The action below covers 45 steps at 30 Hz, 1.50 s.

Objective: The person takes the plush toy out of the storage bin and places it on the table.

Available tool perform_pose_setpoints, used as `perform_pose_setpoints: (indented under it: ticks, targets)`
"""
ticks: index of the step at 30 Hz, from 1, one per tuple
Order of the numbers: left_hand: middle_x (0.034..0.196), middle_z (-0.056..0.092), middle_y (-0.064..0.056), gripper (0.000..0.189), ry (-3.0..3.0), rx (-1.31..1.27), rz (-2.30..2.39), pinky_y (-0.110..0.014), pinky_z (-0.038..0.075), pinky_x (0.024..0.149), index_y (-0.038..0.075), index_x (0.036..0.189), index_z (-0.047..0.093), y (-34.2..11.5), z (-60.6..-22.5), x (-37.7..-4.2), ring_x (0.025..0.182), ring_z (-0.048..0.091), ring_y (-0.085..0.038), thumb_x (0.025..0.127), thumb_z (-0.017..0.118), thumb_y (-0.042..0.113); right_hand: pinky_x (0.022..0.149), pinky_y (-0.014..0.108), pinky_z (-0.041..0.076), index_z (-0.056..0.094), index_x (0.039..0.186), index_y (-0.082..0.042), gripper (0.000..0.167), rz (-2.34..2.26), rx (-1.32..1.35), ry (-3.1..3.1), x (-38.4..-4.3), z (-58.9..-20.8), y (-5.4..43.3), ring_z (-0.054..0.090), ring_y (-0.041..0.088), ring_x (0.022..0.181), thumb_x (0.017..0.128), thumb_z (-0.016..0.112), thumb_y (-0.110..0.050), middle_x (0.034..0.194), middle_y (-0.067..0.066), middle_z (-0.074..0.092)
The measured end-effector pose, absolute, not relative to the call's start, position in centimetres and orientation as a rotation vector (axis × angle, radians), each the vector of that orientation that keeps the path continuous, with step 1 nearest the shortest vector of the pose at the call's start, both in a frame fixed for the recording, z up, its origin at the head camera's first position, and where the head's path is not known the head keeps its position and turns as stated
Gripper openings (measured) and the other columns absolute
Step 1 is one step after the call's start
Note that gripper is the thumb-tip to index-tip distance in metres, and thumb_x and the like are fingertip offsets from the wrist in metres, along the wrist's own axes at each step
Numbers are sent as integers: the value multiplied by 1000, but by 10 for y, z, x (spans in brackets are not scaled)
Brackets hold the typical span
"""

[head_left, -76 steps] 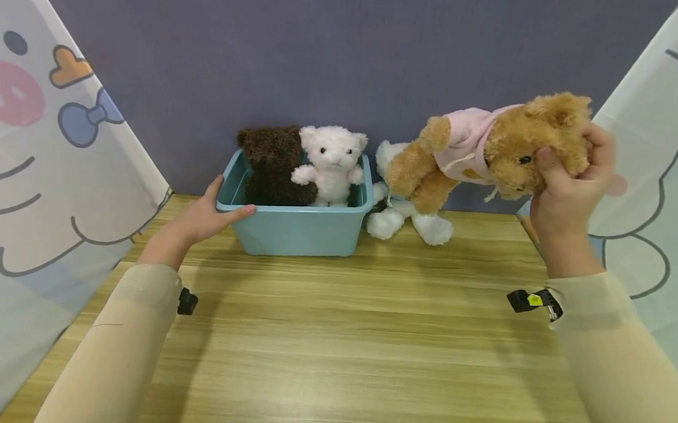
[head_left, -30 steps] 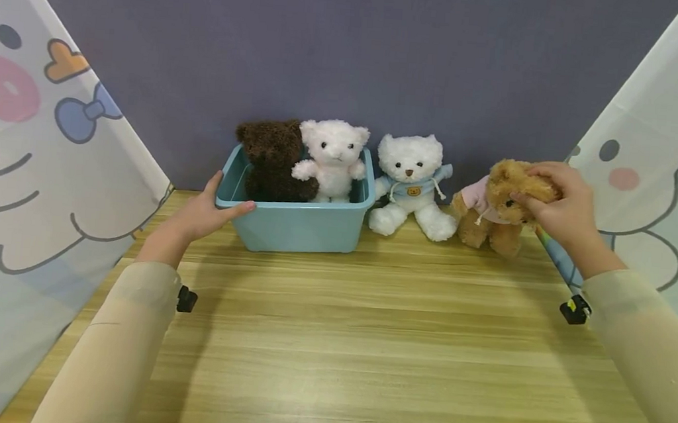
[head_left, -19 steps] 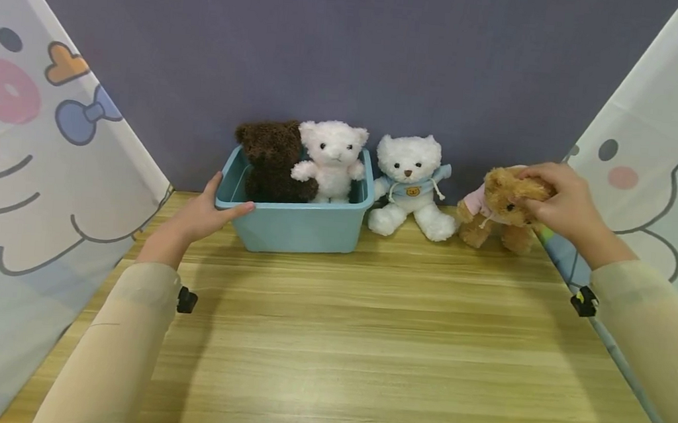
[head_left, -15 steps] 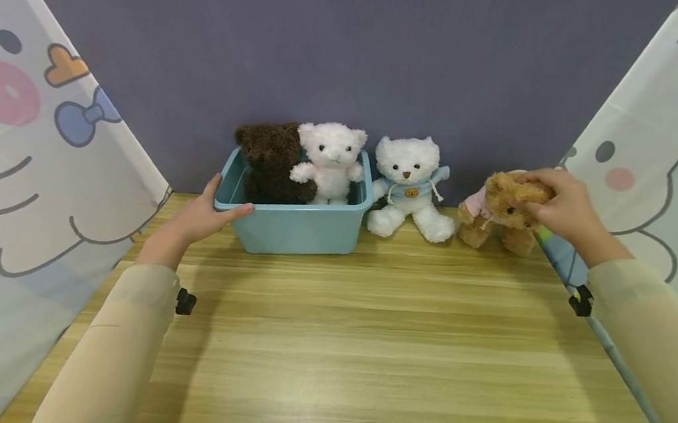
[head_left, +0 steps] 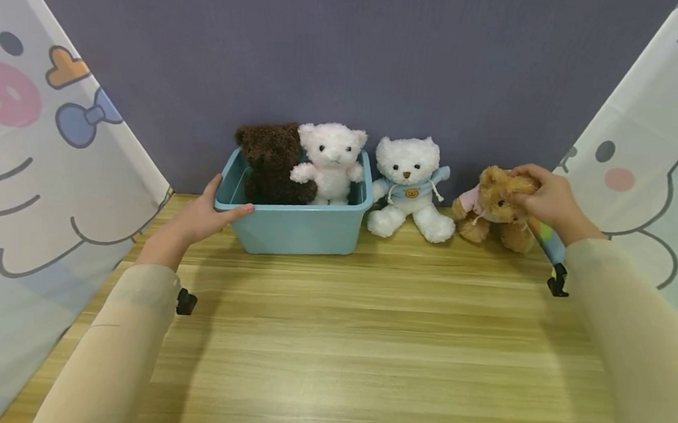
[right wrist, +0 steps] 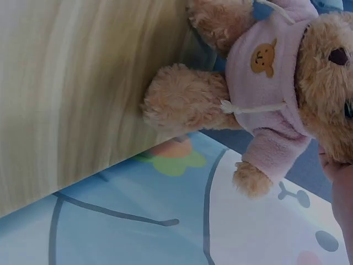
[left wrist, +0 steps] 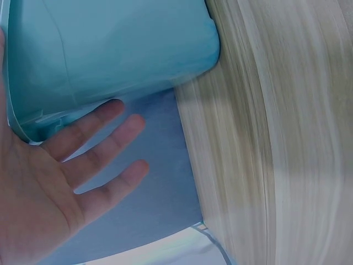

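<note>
My right hand [head_left: 546, 198] grips the head of a tan teddy bear [head_left: 488, 213] in a pink hoodie, which sits on the table at the back right. In the right wrist view the bear's hoodie [right wrist: 265, 77] carries a small bear patch. My left hand [head_left: 198, 217] rests at the left front corner of a light blue plastic bin [head_left: 304, 232], its thumb along the front rim. In the left wrist view several fingers [left wrist: 105, 152] are straight and spread beside the bin's wall. Inside the bin sit a dark brown teddy bear [head_left: 271, 160] and a white teddy bear [head_left: 333, 154].
Between the bin and the tan bear, a white teddy bear in a blue hoodie [head_left: 409, 184] sits on the wooden table [head_left: 364, 346]. A grey backdrop [head_left: 351, 53] stands behind. Printed cloths hang left [head_left: 29, 200] and right [head_left: 663, 190].
The tan teddy bear came down from the air to a sitting pose on the table, right of the blue-hoodie bear. Lately my right hand shifted slightly left. My left hand stayed at the bin.
</note>
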<state>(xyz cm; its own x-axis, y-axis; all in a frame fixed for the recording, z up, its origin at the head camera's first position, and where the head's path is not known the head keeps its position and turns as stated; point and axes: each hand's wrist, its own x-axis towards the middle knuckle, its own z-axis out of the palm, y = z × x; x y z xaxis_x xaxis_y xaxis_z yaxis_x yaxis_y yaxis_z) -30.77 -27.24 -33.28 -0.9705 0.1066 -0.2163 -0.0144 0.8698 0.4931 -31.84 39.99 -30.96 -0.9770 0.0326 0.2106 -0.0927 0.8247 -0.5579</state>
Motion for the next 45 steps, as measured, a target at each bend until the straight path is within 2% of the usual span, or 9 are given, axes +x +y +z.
perform_pose_setpoints:
  ticks: [4, 8, 12, 16, 19, 21, 28, 34, 45]
  targets:
    - [171, 17, -39, 130, 2794, 60, 730, -76, 43, 109, 29, 162, -37, -272, -334, -307, 143, 44, -63, 86, 45, 96, 73, 29, 46, 59, 142, -8, 48, 842, 65, -2851, -324, -299, 403, 59, 45, 113, 101, 73, -29, 142, 33, 58]
    - [169, 27, -38, 128, 2793, 67, 781, -77, 39, 113, 30, 162, -36, -272, -332, -306, 145, 44, -61, 88, 48, 93, 84, 49, 49, 55, 146, -8, 50, 825, 89, -2896, -330, -288, 402, 55, 48, 119, 104, 69, -32, 145, 34, 54]
    - [162, 40, -39, 128, 2797, 64, 790, -76, 41, 112, 30, 162, -36, -273, -331, -306, 141, 49, -60, 88, 48, 93, 96, 66, 46, 49, 153, -8, 61, 800, 101, -2968, -336, -287, 401, 52, 54, 126, 105, 67, -41, 149, 38, 49]
    - [170, 25, -38, 129, 2790, 47, 780, -76, 41, 112, 32, 162, -36, -273, -332, -307, 145, 43, -61, 86, 48, 95, 105, 73, 41, 46, 156, -4, 67, 750, 158, -2985, -342, -294, 401, 46, 59, 134, 106, 66, -43, 156, 39, 43]
    - [174, 10, -36, 129, 2781, 39, 788, -78, 38, 113, 33, 162, -36, -274, -332, -307, 149, 36, -64, 86, 48, 95, 116, 79, 29, 44, 157, 1, 66, 717, 222, -2935, -346, -299, 399, 29, 64, 149, 108, 65, -36, 167, 35, 29]
    - [175, 8, -35, 129, 2779, 39, 806, -78, 36, 114, 33, 162, -36, -274, -333, -307, 150, 34, -64, 86, 48, 95, 120, 82, 18, 45, 157, 3, 63, 678, 243, -2897, -347, -300, 397, 14, 66, 155, 109, 64, -33, 171, 32, 20]
    - [174, 10, -36, 130, 2781, 48, 808, -79, 35, 116, 33, 162, -36, -273, -332, -310, 151, 33, -63, 85, 48, 96, 117, 87, 13, 37, 164, -4, 68, 529, 194, -2895, -349, -304, 390, 4, 67, 155, 113, 46, -49, 170, 37, 12]
    - [174, 12, -36, 130, 2780, 51, 795, -78, 36, 116, 33, 162, -36, -272, -331, -310, 151, 34, -63, 85, 48, 95, 116, 90, 6, 23, 171, -13, 76, 406, 100, -2956, -351, -304, 390, 1, 64, 158, 112, 30, -60, 174, 31, 9]
    - [174, 9, -36, 130, 2783, 53, 803, -79, 35, 116, 32, 163, -35, -274, -332, -310, 151, 32, -63, 86, 49, 95, 111, 93, 7, 19, 172, -14, 74, 398, 96, -2993, -354, -298, 395, 0, 69, 155, 113, 29, -58, 176, 32, 4]
